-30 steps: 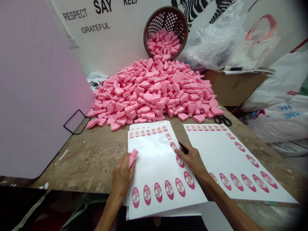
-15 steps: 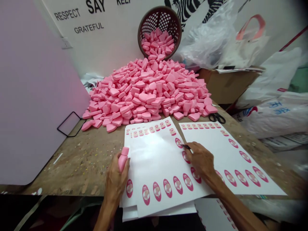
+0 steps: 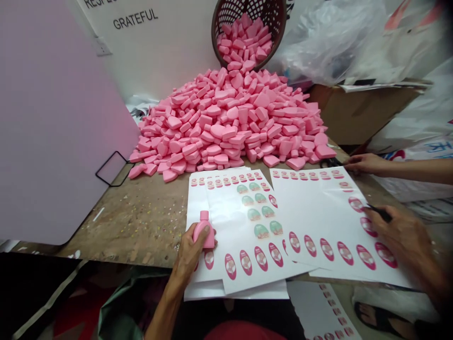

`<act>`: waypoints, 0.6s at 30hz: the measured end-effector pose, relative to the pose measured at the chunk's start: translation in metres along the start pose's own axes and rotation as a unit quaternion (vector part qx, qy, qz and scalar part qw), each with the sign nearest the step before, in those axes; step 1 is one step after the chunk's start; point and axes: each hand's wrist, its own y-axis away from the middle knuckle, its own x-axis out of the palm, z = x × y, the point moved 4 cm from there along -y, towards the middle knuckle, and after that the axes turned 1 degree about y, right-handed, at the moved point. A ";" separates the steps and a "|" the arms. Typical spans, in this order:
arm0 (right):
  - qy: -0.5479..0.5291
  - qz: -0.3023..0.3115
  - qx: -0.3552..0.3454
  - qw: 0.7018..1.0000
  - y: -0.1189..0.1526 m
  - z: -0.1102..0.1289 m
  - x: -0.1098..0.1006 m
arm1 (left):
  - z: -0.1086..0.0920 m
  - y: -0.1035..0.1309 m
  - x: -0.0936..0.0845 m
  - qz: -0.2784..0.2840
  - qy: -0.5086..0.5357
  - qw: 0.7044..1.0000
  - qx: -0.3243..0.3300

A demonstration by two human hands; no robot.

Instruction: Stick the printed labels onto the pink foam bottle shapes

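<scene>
A small pink bottle-shaped piece stands upright in my left hand, the thumb across its front, above the lower left of the sticker sheets. My right hand is closed on a dark, thin tool, its tip by the oval stickers on the right edge of the right sticker sheet. The left sticker sheet has pink ovals, small labels along the top and several green stickers. A large heap of pink pieces lies behind the sheets.
A brown basket lies tipped on the heap. Another person's hand reaches from the right to black scissors. A cardboard box and plastic bags are at back right. A pink panel stands left.
The view has shifted. My right hand has moved right, from the left sheet to the right one. Green stickers now show on the left sheet. Another person's hand has come in at the scissors.
</scene>
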 end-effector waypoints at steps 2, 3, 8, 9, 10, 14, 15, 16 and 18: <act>0.042 -0.007 0.013 0.999 0.000 0.005 -0.003 | -0.002 -0.001 -0.002 -0.015 -0.024 1.000 0.013; 0.067 -0.021 0.006 0.998 0.004 0.014 -0.006 | -0.003 -0.001 -0.004 -0.026 -0.038 0.999 0.020; 0.068 -0.050 -0.164 0.983 0.058 0.106 -0.005 | -0.004 -0.004 -0.024 -0.121 -0.087 0.987 0.057; 0.030 -0.023 -0.186 0.982 0.073 0.125 0.002 | -0.003 -0.003 -0.031 -0.158 -0.099 0.980 0.071; 0.004 0.019 -0.209 0.978 0.088 0.144 0.012 | -0.004 -0.002 -0.037 -0.194 -0.116 0.970 0.087; 0.039 0.077 -0.311 0.946 0.141 0.200 0.048 | -0.002 0.004 -0.052 -0.240 -0.159 0.951 0.115; 0.051 0.064 -0.331 0.940 0.151 0.209 0.053 | 0.001 0.005 -0.052 -0.231 -0.157 0.954 0.107; 0.058 0.047 -0.344 0.936 0.160 0.218 0.057 | 0.003 0.007 -0.051 -0.221 -0.156 0.958 0.096; 0.056 0.017 -0.349 0.935 0.178 0.234 0.061 | 0.007 0.010 -0.047 -0.202 -0.155 0.963 0.083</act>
